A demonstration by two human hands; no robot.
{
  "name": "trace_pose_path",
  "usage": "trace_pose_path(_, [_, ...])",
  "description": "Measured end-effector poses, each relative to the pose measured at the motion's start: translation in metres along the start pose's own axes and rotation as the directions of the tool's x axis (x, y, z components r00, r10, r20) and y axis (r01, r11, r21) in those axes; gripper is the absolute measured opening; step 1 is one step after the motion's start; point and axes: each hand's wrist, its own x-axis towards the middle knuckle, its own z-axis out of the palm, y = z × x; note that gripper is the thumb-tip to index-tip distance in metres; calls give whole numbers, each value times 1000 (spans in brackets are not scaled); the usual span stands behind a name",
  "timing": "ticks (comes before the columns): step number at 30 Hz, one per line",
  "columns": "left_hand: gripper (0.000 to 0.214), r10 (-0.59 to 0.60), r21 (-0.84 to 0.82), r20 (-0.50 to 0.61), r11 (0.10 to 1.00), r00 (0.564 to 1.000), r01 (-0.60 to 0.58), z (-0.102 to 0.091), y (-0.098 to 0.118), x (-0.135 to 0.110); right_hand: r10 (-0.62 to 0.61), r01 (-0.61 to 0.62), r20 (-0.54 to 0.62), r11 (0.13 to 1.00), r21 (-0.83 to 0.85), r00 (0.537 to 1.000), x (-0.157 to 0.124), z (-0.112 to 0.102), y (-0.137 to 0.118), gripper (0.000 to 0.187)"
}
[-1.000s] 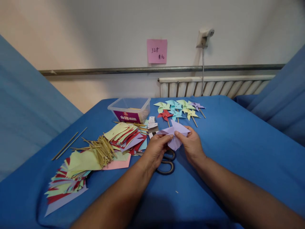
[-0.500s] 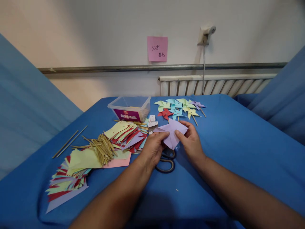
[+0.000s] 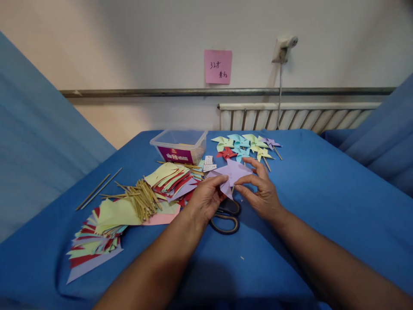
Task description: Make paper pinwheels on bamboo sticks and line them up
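Both hands hold a lilac paper square just above the blue table, in the middle of the view. My left hand pinches the paper's lower left edge between thumb and fingers. My right hand pinches its right side, with the other fingers spread behind the sheet. The paper is partly folded, with one flap raised. Dark-handled scissors lie on the cloth directly below my hands.
Several finished paper pinwheels lie behind my hands. A clear plastic box stands at the back left. Stacks of coloured paper squares and a pile of thin wooden sticks fill the left side. A radiator runs along the wall.
The lilac paper has been turned and folded further between my hands. My right fingers have spread out behind it. The view has shifted slightly.
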Motion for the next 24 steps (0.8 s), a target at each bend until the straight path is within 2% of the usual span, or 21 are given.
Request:
trace_pose_path(5, [19, 52, 105, 41, 993, 998, -56, -3, -5, 2, 41, -41, -32, 999, 28, 999, 0, 1, 1, 7])
trace_pose_path(9, [16, 80, 162, 64, 983, 995, -89, -2, -8, 1, 137, -134, -79, 990, 45, 987, -1, 3, 1, 10])
trace_pose_path(24, [26, 43, 209, 57, 976, 997, -54, -2, -10, 1, 248, -243, -121, 968, 56, 961, -1, 8, 7, 13])
